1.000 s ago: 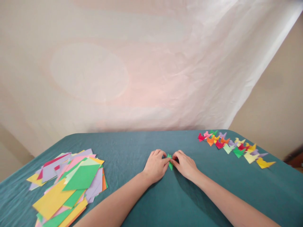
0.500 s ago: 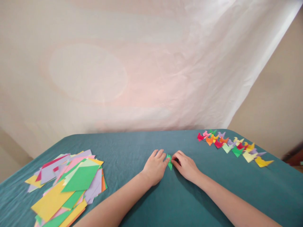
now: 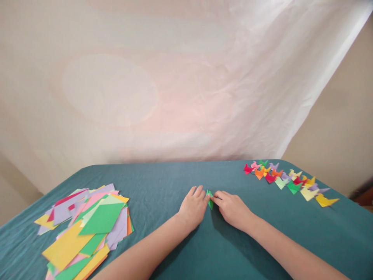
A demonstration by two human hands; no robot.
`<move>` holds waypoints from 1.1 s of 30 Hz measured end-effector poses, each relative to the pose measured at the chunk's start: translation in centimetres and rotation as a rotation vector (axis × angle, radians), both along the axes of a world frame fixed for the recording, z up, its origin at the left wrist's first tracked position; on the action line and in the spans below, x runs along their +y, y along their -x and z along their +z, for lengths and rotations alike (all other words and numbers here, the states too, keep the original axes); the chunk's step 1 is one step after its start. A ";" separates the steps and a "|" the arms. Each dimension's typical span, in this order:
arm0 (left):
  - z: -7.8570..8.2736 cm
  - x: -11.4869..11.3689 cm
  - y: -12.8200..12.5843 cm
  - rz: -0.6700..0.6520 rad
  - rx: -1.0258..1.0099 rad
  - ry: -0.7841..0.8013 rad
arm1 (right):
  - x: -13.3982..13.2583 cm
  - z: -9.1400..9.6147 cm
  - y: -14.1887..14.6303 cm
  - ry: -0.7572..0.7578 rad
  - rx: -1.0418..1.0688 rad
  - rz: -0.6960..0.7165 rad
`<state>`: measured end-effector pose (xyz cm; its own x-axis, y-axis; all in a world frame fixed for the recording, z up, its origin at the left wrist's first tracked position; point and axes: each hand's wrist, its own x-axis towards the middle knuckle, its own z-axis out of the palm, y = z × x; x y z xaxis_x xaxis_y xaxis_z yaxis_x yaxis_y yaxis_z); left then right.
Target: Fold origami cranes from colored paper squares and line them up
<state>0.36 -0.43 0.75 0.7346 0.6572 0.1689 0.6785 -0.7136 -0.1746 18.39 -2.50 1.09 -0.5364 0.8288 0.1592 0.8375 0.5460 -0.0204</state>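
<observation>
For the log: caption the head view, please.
Left hand and right hand meet at a green paper fold on a teal tablecloth.

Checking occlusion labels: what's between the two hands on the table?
A small green folded paper, pinched by the right hand and touched by the left hand. The head view shows it.

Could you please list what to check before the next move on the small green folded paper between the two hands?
1. Green paper piece lies on the teal cloth: ok.
2. Left hand rests with fingers flat, thumb at the piece: ok.
3. Right hand has its fingertips on the piece: ok; whether it pinches it: cannot tell.
4. Creases lined up: cannot tell, too small.
5. Pile of loose sheets lies well apart from the hands: ok.
6. Row of folded figures lies well apart from the hands: ok.
</observation>
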 end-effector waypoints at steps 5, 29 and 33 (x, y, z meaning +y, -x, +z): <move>0.2 0.0 0.2 0.012 0.037 -0.005 | -0.3 0.2 0.4 -0.001 -0.088 -0.004; 0.3 -0.8 -0.2 0.049 0.138 -0.081 | -0.5 2.1 0.4 0.046 -0.154 -0.006; 0.9 -1.1 0.1 0.039 0.139 -0.056 | -0.6 2.3 0.4 0.054 -0.148 -0.006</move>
